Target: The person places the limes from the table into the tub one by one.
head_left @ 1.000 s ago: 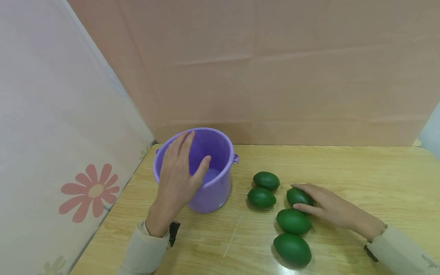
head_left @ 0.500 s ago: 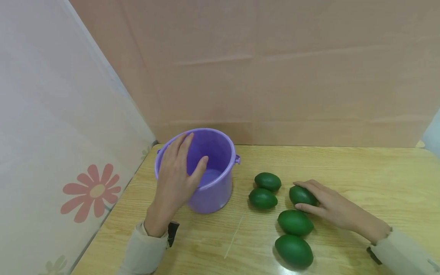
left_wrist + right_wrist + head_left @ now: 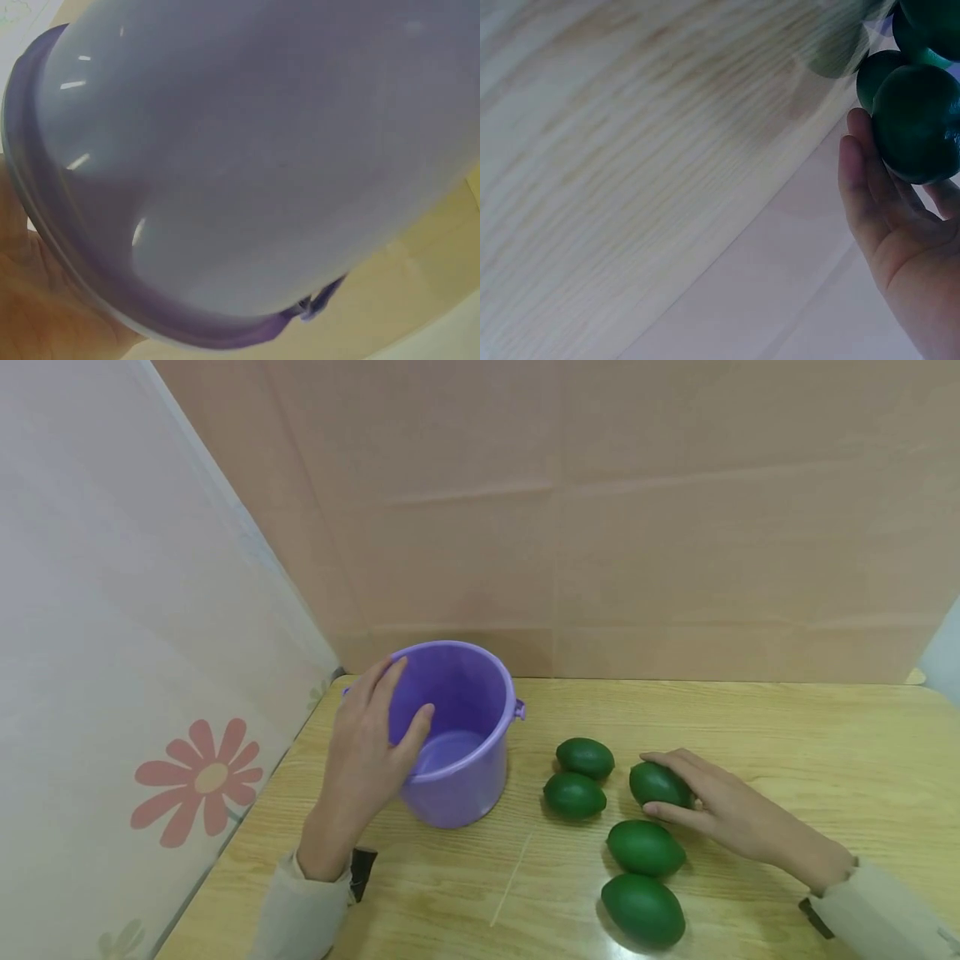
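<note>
A purple bucket [image 3: 457, 785] stands on the left of the wooden table, its mouth facing up. My left hand [image 3: 363, 756] is at its left rim with fingers and thumb extended, hiding part of that rim. In the left wrist view, the hand [image 3: 52, 300] shows beside the rim; whether it presses there I cannot tell. On the right, my right hand [image 3: 727, 806] holds a green lime [image 3: 658, 785] between thumb and fingers. Two more limes lie close together, a rear lime [image 3: 585, 758] and a front lime [image 3: 574, 796]. Nearer me are a lime [image 3: 645, 847] and another lime [image 3: 642, 910].
The wooden table [image 3: 825, 743] ends at a tan back sheet [image 3: 675, 527]. A pale sheet with a red flower [image 3: 202, 781] borders the left side. On the bucket's right rim sits a handle lug [image 3: 519, 708]. A thin pale line [image 3: 512, 881] marks the tabletop.
My left hand has shifted a little left and down along the bucket's rim. The lime in my right hand has moved slightly away from the lime below it.
</note>
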Demonstrator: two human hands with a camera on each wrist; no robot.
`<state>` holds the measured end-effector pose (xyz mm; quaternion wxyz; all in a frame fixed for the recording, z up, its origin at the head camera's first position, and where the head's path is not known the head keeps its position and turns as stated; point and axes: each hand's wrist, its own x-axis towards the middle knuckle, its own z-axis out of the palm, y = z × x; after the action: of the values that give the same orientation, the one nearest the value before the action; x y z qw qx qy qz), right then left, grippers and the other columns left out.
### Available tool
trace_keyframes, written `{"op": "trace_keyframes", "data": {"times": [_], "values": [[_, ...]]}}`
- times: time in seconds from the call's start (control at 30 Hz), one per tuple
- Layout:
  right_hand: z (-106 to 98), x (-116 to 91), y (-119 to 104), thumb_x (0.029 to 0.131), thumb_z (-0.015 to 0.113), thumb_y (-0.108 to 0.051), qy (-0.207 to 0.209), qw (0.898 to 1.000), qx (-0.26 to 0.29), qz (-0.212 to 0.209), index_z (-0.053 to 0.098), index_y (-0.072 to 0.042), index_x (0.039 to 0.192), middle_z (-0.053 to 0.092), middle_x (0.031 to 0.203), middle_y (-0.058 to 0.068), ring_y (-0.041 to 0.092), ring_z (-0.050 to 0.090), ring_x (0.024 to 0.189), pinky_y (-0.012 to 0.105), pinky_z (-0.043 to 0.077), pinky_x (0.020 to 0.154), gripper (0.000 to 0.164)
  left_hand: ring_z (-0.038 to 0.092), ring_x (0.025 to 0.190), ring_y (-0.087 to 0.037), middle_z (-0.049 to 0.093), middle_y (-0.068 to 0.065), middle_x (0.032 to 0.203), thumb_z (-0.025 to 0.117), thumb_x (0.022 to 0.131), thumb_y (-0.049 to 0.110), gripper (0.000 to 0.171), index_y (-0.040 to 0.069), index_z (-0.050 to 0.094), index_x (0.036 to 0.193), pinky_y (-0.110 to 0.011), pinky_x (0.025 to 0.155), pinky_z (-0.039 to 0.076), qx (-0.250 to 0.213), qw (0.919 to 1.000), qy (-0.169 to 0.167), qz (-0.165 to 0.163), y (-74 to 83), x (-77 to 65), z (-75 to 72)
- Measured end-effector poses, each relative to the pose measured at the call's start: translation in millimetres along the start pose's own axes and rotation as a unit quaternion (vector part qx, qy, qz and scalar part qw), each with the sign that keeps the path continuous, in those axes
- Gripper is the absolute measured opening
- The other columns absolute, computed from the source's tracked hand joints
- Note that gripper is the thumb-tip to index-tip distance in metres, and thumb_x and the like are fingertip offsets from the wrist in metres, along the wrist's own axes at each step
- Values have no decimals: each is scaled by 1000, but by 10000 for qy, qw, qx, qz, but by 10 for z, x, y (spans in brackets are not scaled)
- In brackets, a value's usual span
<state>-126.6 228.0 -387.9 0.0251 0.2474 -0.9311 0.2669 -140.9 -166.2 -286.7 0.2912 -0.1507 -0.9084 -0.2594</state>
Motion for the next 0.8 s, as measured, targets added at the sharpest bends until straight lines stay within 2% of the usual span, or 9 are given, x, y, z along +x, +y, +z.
{"op": "trace_keyframes", "data": {"times": [0.23,0.4,0.57,0.8], "values": [[6,4,-21,94,66,-39,1,10000,66,21,50,-9,142,61,126,3,11,61,103,29,55,78,59,42,139,-38,45,-16,151,65,94,27,60,5,47,146,-60,112,33,-40,9999,-94,-64,-93,-35,-35],[-3,13,-39,94,66,-39,42,10000,84,7,49,-9,142,60,131,5,16,63,105,32,56,79,59,42,139,-38,45,-16,151,66,94,25,60,5,46,147,-60,112,34,-65,9999,-97,-75,-156,-58,-70],[1,20,-41,94,67,-38,68,9999,110,-13,49,-11,142,60,130,4,15,62,105,31,56,79,59,43,138,-38,46,-18,149,65,94,24,59,5,47,146,-59,111,36,-89,9998,-101,-118,-220,-91,-97],[2,27,-48,93,68,-37,78,9999,133,-11,50,-13,142,61,128,3,11,61,102,29,55,77,58,46,135,-37,48,-20,147,68,92,21,59,1,47,144,-57,110,38,-8,9998,-57,184,-308,-124,-110]]}}
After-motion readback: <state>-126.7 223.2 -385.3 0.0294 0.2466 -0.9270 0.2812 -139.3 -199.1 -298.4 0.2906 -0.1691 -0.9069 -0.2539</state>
